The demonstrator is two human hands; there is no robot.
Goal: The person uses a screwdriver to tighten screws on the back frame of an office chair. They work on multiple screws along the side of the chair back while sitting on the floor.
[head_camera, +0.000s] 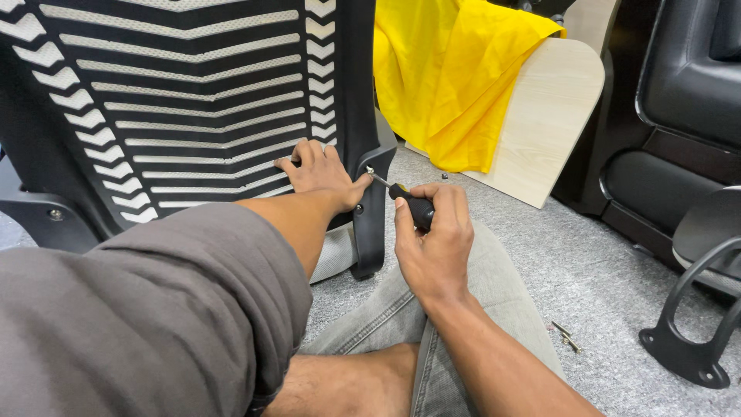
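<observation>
Left hand (320, 176) flat, fingers spread on chair back (177, 100), bracing frame. Right hand (432, 239) grips screwdriver (401, 197), tip angled into screw at frame edge. Loose screws (566, 333) on carpet nearby.

Both hands: right (434, 243) on screwdriver (401, 195), left (323, 171) on chair back (177, 108).

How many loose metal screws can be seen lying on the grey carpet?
3: two loose metal screws lie together right of the person's knee, and one small one sits beside the pale wooden panel. More may be hidden under the yellow cloth.
</observation>
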